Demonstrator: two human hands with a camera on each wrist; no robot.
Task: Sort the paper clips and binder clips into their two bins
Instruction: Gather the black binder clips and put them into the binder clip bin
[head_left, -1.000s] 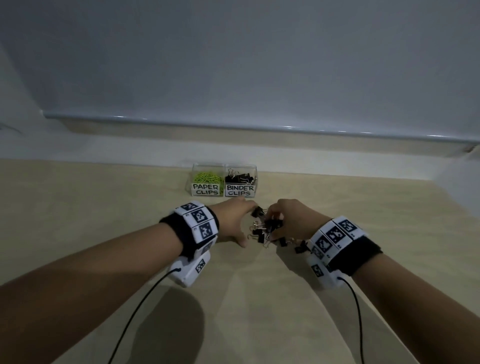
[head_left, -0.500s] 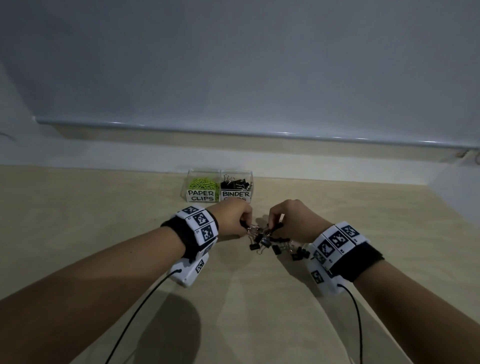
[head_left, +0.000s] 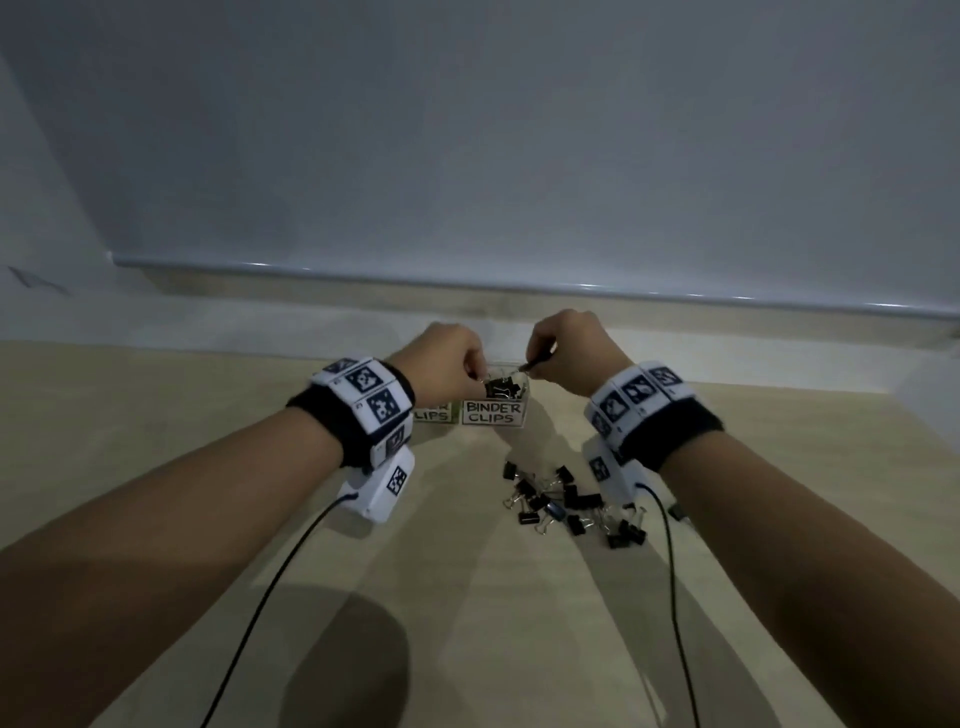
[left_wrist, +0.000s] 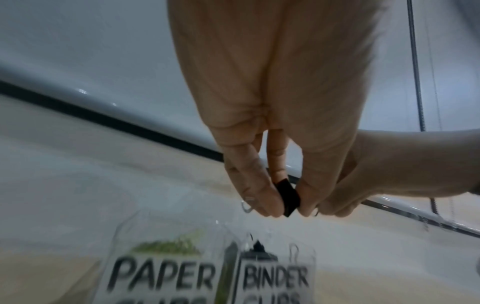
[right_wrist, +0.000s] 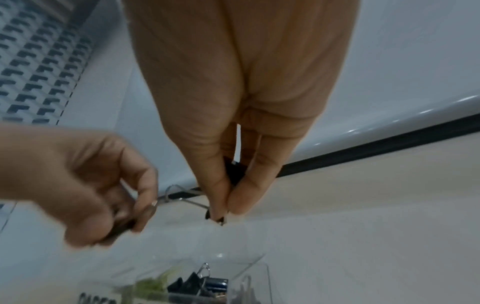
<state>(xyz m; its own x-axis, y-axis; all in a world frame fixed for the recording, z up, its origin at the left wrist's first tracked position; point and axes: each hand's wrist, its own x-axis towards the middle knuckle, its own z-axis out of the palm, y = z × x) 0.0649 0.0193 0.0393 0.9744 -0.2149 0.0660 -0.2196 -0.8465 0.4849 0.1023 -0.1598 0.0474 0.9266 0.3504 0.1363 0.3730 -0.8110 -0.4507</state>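
Left hand (left_wrist: 262, 123): grip pinches black binder clip (left_wrist: 288, 198). Right hand (right_wrist: 233, 98): grip pinches second binder clip (right_wrist: 235, 174). Both above clear bin labelled BINDER CLIPS (head_left: 492, 413). Loose binder clips (head_left: 571, 501) on counter (head_left: 156, 415), near right wrist.

Head cam: high, looks fwd/down over both forearms at pale wooden tabletop (head_left: 156, 426); mid-range.
L wrist cam: under palm, along fingers, v. close; faces clear plastic bin labelled BINDER CLIPS (left_wrist: 276, 281).
R wrist cam: same setup, close.
Shared by all: that bin, both hands.
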